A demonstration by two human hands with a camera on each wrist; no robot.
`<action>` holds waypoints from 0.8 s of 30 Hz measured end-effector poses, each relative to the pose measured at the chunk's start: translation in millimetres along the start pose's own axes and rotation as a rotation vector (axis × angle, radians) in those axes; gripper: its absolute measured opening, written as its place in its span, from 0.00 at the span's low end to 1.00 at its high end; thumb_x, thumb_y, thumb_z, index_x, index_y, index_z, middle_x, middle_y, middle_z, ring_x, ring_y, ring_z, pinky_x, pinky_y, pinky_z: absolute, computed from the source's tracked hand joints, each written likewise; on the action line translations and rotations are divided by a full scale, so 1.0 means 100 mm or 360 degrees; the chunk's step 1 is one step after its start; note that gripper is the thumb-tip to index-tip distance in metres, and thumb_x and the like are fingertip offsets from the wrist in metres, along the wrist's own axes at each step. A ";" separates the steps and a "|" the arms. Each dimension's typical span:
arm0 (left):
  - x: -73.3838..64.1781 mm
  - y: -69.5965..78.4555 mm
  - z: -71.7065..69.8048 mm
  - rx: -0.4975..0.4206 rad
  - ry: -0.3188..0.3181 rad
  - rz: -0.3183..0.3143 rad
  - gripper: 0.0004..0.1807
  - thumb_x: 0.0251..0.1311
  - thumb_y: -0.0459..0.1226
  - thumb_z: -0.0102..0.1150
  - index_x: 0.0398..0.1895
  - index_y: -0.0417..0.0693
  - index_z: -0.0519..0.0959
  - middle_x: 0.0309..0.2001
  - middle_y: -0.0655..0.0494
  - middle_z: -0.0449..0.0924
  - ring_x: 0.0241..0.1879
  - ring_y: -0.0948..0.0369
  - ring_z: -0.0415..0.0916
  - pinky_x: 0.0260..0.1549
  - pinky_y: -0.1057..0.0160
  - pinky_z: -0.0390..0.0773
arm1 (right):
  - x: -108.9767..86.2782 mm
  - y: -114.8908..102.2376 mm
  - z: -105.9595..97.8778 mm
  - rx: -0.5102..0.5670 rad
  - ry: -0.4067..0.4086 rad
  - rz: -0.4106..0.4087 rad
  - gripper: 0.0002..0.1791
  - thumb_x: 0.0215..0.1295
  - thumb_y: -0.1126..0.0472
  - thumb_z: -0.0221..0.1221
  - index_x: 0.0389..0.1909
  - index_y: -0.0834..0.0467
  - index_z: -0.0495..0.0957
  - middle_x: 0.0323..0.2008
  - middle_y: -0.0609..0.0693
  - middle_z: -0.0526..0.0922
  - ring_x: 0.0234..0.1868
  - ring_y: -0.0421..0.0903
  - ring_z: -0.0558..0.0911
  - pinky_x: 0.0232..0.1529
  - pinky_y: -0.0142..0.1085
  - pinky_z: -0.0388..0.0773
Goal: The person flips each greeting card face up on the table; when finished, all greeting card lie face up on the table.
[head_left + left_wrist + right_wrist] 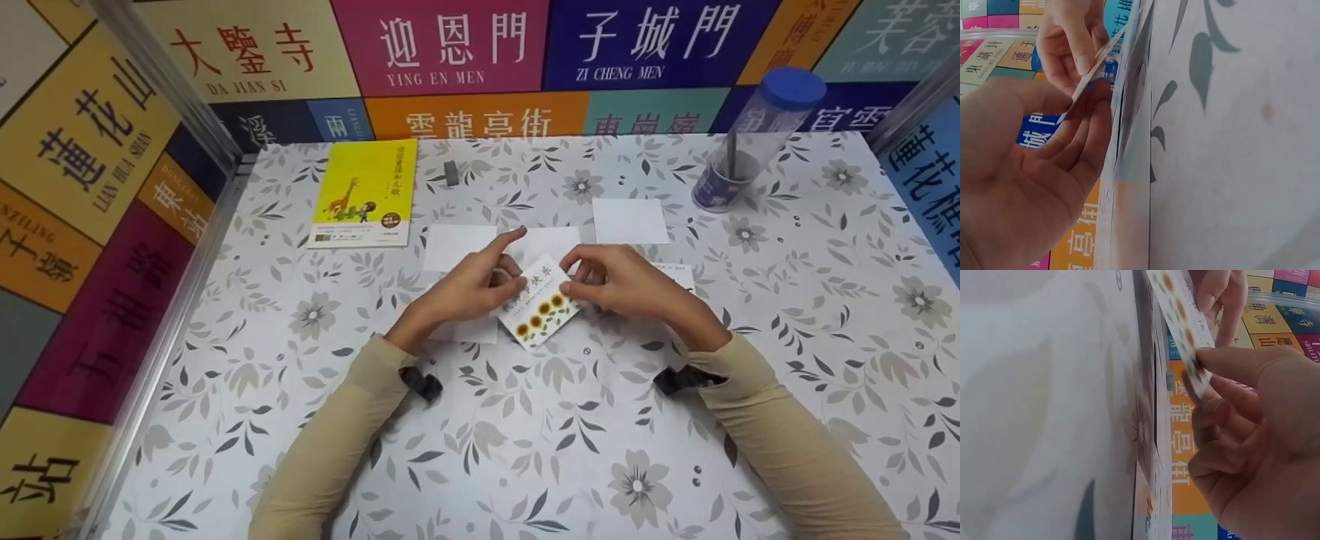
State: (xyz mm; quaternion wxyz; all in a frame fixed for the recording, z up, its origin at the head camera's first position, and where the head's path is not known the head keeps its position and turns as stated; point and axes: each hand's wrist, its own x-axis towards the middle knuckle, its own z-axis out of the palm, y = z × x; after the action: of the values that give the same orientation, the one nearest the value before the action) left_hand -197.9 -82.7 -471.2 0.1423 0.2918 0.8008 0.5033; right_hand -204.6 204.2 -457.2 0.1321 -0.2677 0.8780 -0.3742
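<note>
A white card with sunflowers and lettering (538, 311) is held tilted between both hands, over the middle of the table. My left hand (480, 279) pinches its left edge between thumb and fingers, with the index finger stretched out in the head view. At the opposite edge, my right hand (622, 281) pinches the card, thumb on the printed face. In the right wrist view the thumb lies over a sunflower on the card (1179, 315). The left wrist view shows the card (1092, 76) nearly edge-on, both hands gripping it.
White cards lie around the hands: one at back left (454, 244), one at back right (630, 221). Another printed card (682, 276) is partly hidden by my right hand. Behind are a yellow book (365, 191), a small grey block (451, 173) and a blue-lidded clear bottle (757, 142).
</note>
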 end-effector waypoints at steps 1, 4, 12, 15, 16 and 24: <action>0.00 -0.01 0.00 -0.0006 0.0055 -0.0005 0.40 0.75 0.34 0.63 0.86 0.49 0.57 0.44 0.51 0.89 0.41 0.64 0.86 0.47 0.68 0.83 | -0.01 0.01 -0.01 0.0015 -0.0020 0.0030 0.09 0.74 0.55 0.69 0.50 0.53 0.86 0.36 0.49 0.92 0.29 0.46 0.87 0.27 0.33 0.81; 0.01 -0.03 -0.02 -0.0022 0.0181 -0.0023 0.36 0.74 0.35 0.65 0.82 0.48 0.65 0.47 0.51 0.90 0.38 0.63 0.84 0.42 0.68 0.82 | -0.02 0.03 -0.06 0.0089 -0.0057 0.0123 0.08 0.77 0.54 0.66 0.45 0.55 0.83 0.38 0.52 0.94 0.25 0.49 0.87 0.24 0.35 0.81; 0.02 -0.05 -0.02 -0.0187 0.0279 -0.0092 0.27 0.67 0.27 0.70 0.68 0.43 0.78 0.42 0.48 0.82 0.38 0.57 0.89 0.40 0.68 0.85 | -0.08 0.10 -0.22 0.0036 -0.0057 0.0179 0.13 0.76 0.52 0.67 0.48 0.57 0.81 0.42 0.53 0.93 0.27 0.50 0.89 0.32 0.34 0.84; 0.02 -0.02 0.01 -0.0075 0.0227 -0.0141 0.22 0.64 0.29 0.74 0.61 0.43 0.82 0.42 0.49 0.84 0.39 0.58 0.90 0.39 0.68 0.84 | -0.09 0.12 -0.22 -0.0032 -0.0079 0.0130 0.22 0.71 0.50 0.72 0.58 0.56 0.81 0.44 0.52 0.90 0.37 0.46 0.90 0.41 0.35 0.85; 0.02 -0.01 0.03 -0.0024 0.0214 -0.0156 0.21 0.63 0.30 0.75 0.58 0.43 0.83 0.41 0.49 0.85 0.39 0.59 0.90 0.38 0.69 0.84 | -0.09 0.13 -0.22 -0.0055 -0.0091 0.0111 0.26 0.69 0.50 0.74 0.61 0.55 0.80 0.44 0.52 0.89 0.38 0.45 0.89 0.42 0.35 0.84; 0.03 0.05 0.09 0.0378 0.0161 -0.0237 0.19 0.57 0.35 0.83 0.50 0.42 0.88 0.40 0.49 0.88 0.37 0.59 0.83 0.39 0.67 0.83 | -0.04 0.16 -0.14 -0.0216 -0.0168 -0.0009 0.26 0.58 0.55 0.81 0.55 0.59 0.83 0.35 0.54 0.87 0.33 0.43 0.82 0.37 0.32 0.79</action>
State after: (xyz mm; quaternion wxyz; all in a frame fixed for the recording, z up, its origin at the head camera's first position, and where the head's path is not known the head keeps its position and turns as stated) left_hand -194.3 -73.0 -470.7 0.1032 0.2206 0.8802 0.4073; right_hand -212.9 224.1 -459.3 0.1587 -0.2978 0.8923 -0.2997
